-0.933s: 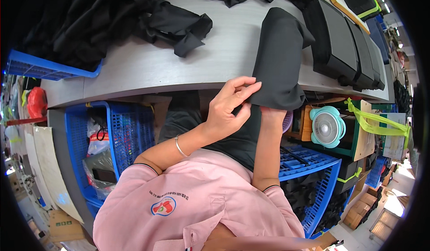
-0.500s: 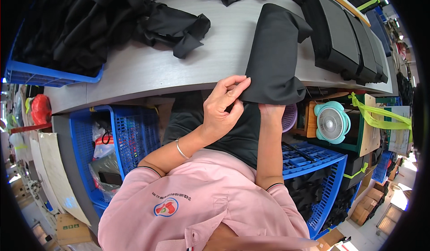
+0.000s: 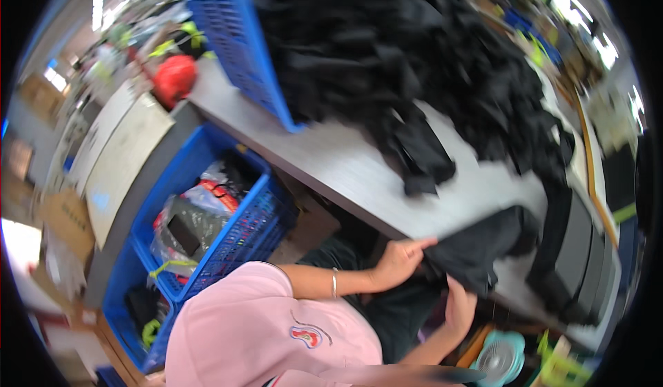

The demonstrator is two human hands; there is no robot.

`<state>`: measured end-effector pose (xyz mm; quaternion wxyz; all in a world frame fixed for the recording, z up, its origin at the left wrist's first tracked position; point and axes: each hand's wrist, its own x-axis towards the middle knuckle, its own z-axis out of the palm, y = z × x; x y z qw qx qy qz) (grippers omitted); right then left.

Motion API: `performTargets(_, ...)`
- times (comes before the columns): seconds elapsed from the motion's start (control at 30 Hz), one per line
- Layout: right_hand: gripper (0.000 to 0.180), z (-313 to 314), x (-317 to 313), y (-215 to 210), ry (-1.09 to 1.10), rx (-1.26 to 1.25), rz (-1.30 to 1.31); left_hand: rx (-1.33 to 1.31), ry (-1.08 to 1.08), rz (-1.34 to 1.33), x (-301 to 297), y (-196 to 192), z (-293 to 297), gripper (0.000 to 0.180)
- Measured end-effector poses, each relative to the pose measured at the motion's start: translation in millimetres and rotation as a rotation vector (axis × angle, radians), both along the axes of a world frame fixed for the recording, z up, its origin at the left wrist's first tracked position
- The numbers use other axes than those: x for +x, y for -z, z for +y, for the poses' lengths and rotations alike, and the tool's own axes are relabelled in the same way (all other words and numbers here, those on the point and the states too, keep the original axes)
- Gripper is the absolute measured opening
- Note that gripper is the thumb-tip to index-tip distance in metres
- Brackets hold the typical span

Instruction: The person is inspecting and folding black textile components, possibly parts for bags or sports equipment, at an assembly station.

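A folded piece of black fabric lies over the table's near edge, its near end hanging down. My left hand is at its left corner, fingers drawn together in a pinch on the fabric's edge, somewhat blurred. From below, my right hand reaches to the hanging end. The fabric covers most of its fingers, so their grip is hidden. Beyond the fabric, a heap of loose black fabric pieces spreads over the grey table, some of it inside a blue basket.
At the right stand stacked black folded pieces. Beneath the table edge are a blue crate holding plastic bags and a phone, and a teal fan. A red bundle sits past the table's left end.
The view has swung left, so the heap and blue basket fill more of it. The black fabric now looks more bunched and lower, with both hands still at its near end.
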<state>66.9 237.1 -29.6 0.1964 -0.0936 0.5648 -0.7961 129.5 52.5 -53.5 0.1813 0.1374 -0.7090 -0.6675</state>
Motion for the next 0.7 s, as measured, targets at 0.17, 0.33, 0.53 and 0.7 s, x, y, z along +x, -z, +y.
performTargets(0.17, 0.040, -25, -19, 15, 0.319, 1.076, 0.588, 0.343, 0.119, -0.039, -9, 6, 16, 0.048)
performTargets(0.33, 0.041, -48, -23, 40, 0.633, 1.347, 1.157, 0.369, 0.151, -0.034, -15, 16, 35, 0.048)
performTargets(0.53, 0.033, -49, -7, 36, 0.528, 1.430, 1.060, 0.613, 0.232, -0.091, -9, 30, 47, 0.021)
performTargets(0.7, 0.029, -50, -3, 35, 0.500, 1.427, 1.052, 0.809, 0.420, -0.188, -10, 26, 48, 0.011)
